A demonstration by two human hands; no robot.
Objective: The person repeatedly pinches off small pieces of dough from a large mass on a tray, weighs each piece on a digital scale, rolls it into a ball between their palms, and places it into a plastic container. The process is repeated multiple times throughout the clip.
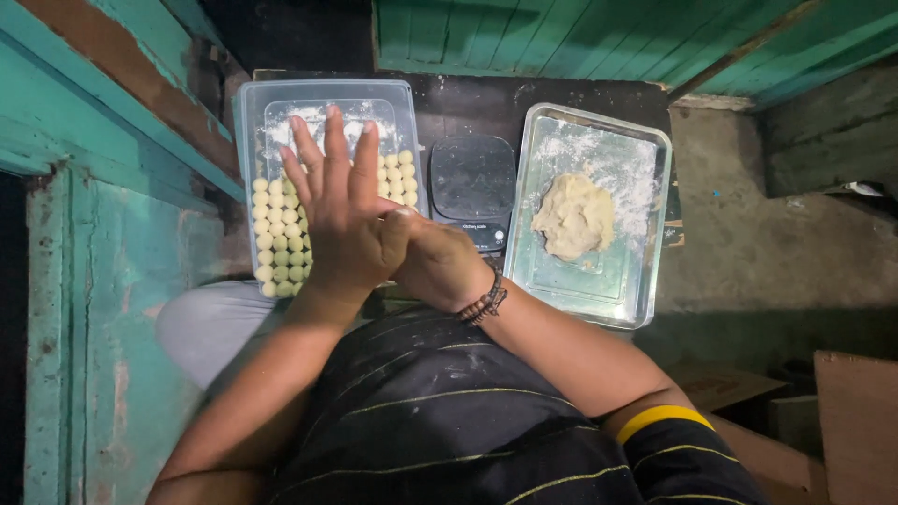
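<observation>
Showing two containers: one tray (645,150) with one dough lump (573,217); one tub (245,122) with dough balls (281,245) in rows, partly hidden, uncountable. One scale (473,182) stands between. Left hand (341,220), fingers spread, presses palm-to-palm on right hand (440,266); anything between is hidden.

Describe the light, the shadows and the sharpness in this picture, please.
Head view: light falls from above on the middle, so the metal tray with the dough lump and the plastic box of dough balls look bright; the corners and the lower right floor sink into shadow; the hands are sharp, without blur; the edges bend slightly, as with a wide lens.
</observation>
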